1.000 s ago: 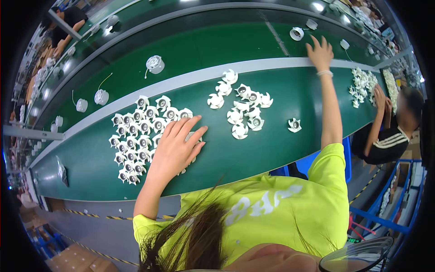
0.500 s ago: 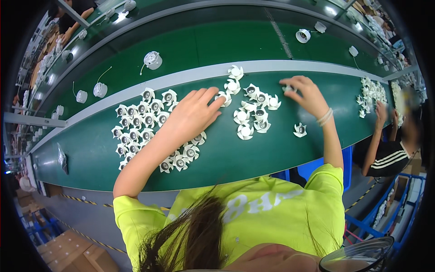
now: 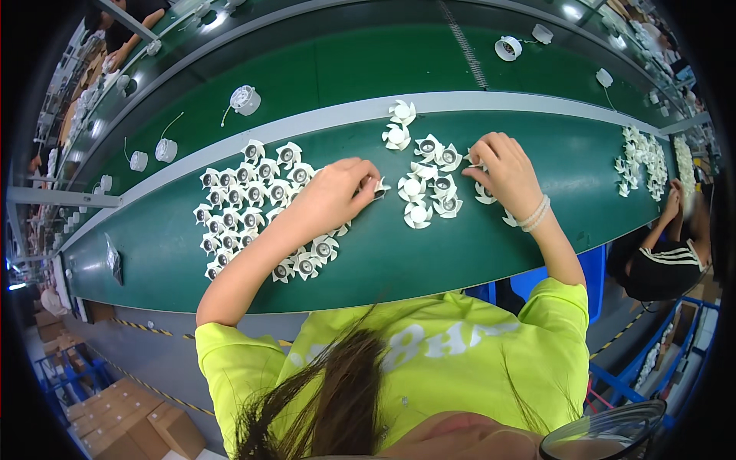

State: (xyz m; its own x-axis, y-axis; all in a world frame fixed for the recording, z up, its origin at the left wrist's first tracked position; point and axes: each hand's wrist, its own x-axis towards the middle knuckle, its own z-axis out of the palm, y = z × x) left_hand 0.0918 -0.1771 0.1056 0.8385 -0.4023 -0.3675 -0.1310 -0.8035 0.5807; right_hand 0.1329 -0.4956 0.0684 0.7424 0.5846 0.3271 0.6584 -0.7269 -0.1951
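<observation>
My left hand (image 3: pixel 337 195) is closed, thumb and fingers pinching a small white fan impeller (image 3: pixel 381 188) on its side. Under that forearm spreads a large group of white impellers (image 3: pixel 253 195), mostly with dark ringed hubs facing up. My right hand (image 3: pixel 506 172) curls its fingers around a white impeller (image 3: pixel 473 159), mostly hidden by them. Another impeller (image 3: pixel 484 195) lies just below its thumb, and one more (image 3: pixel 509 219) is partly covered by the wrist. Between my hands sits a smaller cluster of impellers (image 3: pixel 414 189), some with smooth domes upward.
Behind a pale rail (image 3: pixel 337 116), white round motor housings (image 3: pixel 245 100) with wires lie on a green belt (image 3: pixel 345 69). A clear plastic bag (image 3: pixel 113 259) is at left. At right, a co-worker's arms (image 3: pixel 667 218) are near a heap of white parts (image 3: pixel 642 165).
My left hand has drawn left and now pinches the impeller it was reaching at. My right hand has come down and left toward the middle cluster. The view has shifted slightly.
</observation>
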